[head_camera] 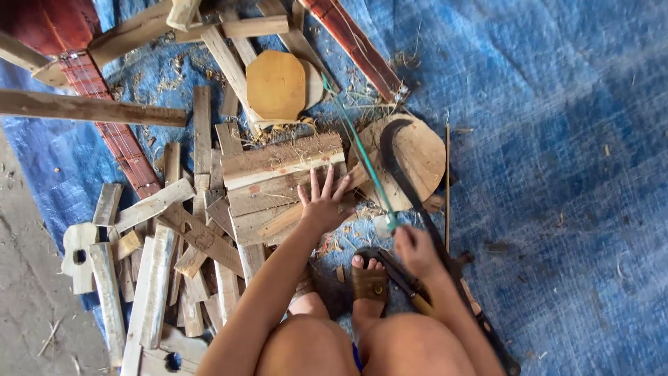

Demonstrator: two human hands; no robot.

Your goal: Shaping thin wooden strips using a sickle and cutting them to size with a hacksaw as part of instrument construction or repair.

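My left hand (325, 203) lies flat with fingers spread on a stack of short wooden boards (278, 174). My right hand (415, 249) is closed at the near end of a thin green rod or blade (362, 157), which runs away over a round wooden piece (421, 157). What exactly it grips is hard to tell. A long dark tool with a curved blade (391, 150) lies beside this hand, its shaft running under my right forearm. A second dark tool with an orange wooden handle (410, 292) lies by my sandalled foot (369, 278).
Several wood offcuts (156, 278) lie piled to the left on a blue tarpaulin (557, 174). An octagonal wooden plate (276, 85) and red-brown planks (118, 139) lie farther off. Bare concrete floor (28, 292) shows at the lower left. A thin stick (447, 181) lies right of the round piece.
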